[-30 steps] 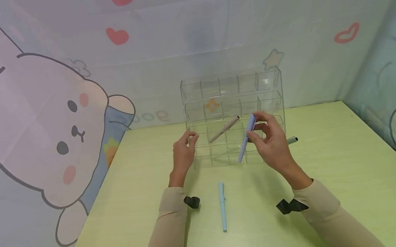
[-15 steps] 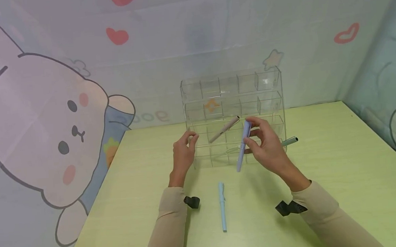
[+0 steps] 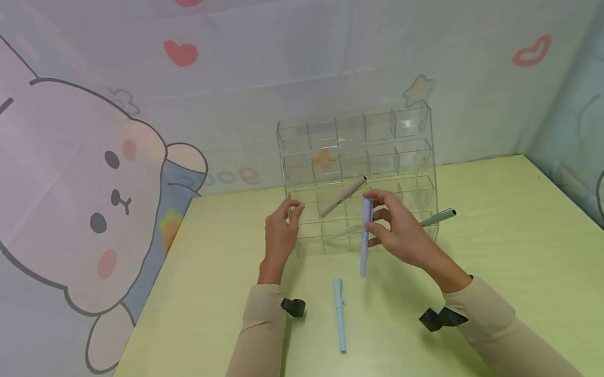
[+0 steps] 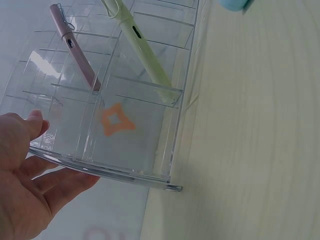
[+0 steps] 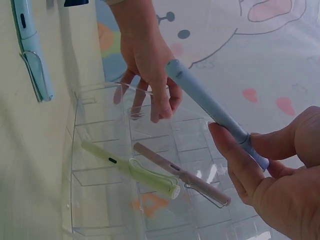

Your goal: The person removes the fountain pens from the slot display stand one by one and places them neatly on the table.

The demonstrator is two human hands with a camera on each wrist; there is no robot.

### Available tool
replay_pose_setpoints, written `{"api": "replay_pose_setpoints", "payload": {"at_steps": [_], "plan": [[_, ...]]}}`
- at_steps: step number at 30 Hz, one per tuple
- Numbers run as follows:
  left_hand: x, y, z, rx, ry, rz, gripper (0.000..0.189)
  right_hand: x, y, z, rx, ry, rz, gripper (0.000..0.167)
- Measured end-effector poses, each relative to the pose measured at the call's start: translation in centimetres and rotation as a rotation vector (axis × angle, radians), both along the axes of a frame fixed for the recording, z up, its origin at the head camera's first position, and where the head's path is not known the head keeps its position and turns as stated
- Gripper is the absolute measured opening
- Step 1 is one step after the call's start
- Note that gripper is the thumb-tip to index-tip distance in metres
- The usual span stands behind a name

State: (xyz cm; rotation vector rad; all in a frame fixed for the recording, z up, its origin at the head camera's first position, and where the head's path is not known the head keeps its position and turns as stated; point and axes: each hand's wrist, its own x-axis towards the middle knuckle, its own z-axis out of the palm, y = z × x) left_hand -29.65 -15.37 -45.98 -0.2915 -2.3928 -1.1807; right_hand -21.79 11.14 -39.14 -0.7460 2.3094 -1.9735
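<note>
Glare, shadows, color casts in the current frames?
Head: small bright spot at the clear rack's upper right, soft shadows on the table. Left wrist: white glare streak on the rack. Right wrist: bright reflections on the rack; the held pen looks light blue, versus lavender in the head view.

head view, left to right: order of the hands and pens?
Left hand → light blue pen → lilac pen → right hand → dark green pen. Left out, since their spans overlap others: mauve pen, pale green pen.
</note>
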Motion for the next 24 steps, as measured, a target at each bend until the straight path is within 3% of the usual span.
{"api": "replay_pose_setpoints", "payload": {"at_steps": [10,24], "plan": [[0.0,0.0,0.0,-0.010,0.016,0.003,0.020,-0.2,-0.3,-0.7,0.038,-0.098,0.056,0.050],[-0.1,0.0,0.0,0.000,0.018,0.006,0.020,-0.5,-1.3,-2.8,0.107,-0.247,0.121,0.050]]}}
